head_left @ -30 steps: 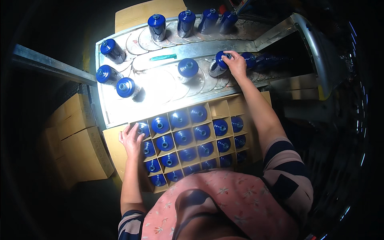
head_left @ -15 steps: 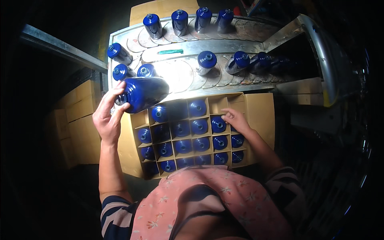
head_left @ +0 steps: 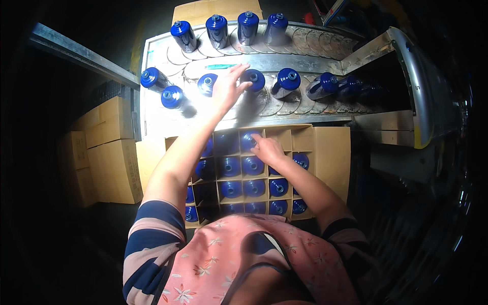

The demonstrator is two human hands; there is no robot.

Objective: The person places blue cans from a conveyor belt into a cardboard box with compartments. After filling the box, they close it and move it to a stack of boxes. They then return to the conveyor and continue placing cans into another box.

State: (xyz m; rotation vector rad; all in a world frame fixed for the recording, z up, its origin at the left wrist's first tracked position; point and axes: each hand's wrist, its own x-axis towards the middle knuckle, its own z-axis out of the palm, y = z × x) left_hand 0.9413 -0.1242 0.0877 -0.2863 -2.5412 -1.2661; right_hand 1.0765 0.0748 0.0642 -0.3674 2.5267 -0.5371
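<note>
Blue glass-like bottles with narrow necks stand on a conveyor [head_left: 178, 56] of overlapping plates. My left hand [head_left: 229, 89] reaches over its near lane, thumb and fingers apart beside the top of an upright bottle [head_left: 255, 81]; light contact cannot be ruled out. To its left is another bottle [head_left: 207, 84], and to its right a bottle [head_left: 288, 79]. My right hand [head_left: 269, 151] is at the divided cardboard box [head_left: 333, 168], its fingertips closed at the neck of a bottle [head_left: 248, 141] in the far row. My forearms hide some of the box's cells.
Several bottles stand along the conveyor's far lane, including one bottle [head_left: 217, 31]. A green strip [head_left: 219, 66] lies on the central divider. Stacked cartons [head_left: 113, 157] are at the left; a curved metal hood [head_left: 419, 86] covers the conveyor's right end.
My left hand has moved right and let go of the tilted bottle, now upright on the conveyor. My right hand has shifted left to another bottle. Near-lane bottles moved right, far-lane ones left.
</note>
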